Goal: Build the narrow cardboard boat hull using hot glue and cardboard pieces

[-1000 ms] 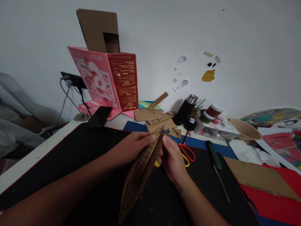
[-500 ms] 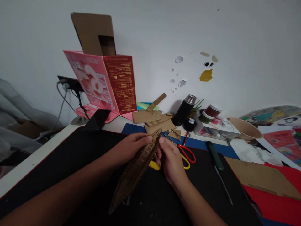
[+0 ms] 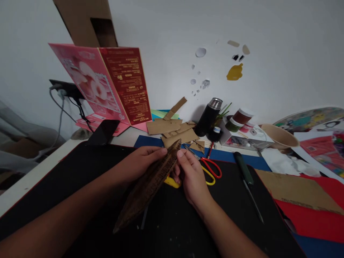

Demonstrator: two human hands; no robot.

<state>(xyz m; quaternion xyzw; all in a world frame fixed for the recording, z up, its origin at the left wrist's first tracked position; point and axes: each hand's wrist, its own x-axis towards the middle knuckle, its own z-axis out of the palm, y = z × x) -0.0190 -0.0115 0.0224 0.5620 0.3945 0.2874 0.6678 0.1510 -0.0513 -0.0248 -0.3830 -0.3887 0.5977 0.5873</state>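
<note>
A long brown strip of cardboard [image 3: 146, 191], pointed at both ends and printed with dark characters, slants above the black mat. My left hand [image 3: 146, 161] is closed on its left edge, thumb on top near the upper end. From the other side, my right hand [image 3: 192, 175] pinches the strip close to its upper tip between thumb and fingers. Just behind the right hand lies a yellow-handled tool [image 3: 172, 182], its far part hidden. Beyond the hand are scissors with red handles [image 3: 212, 168] and a yellow handle loop [image 3: 210, 178].
Cardboard scraps [image 3: 180, 134] lie behind the hands, beside a black thermos [image 3: 208, 118]. A green-handled screwdriver-like tool [image 3: 245, 172] rests on the mat's right side. At left stand a phone [image 3: 103, 132] and an open pink box [image 3: 96, 86]. Paint jars [image 3: 239, 120] sit back right.
The cardboard strip has tilted further, its lower tip swinging left and up. Both hands keep hold of it. The camera view has shifted, so the background sits slightly higher and further left.
</note>
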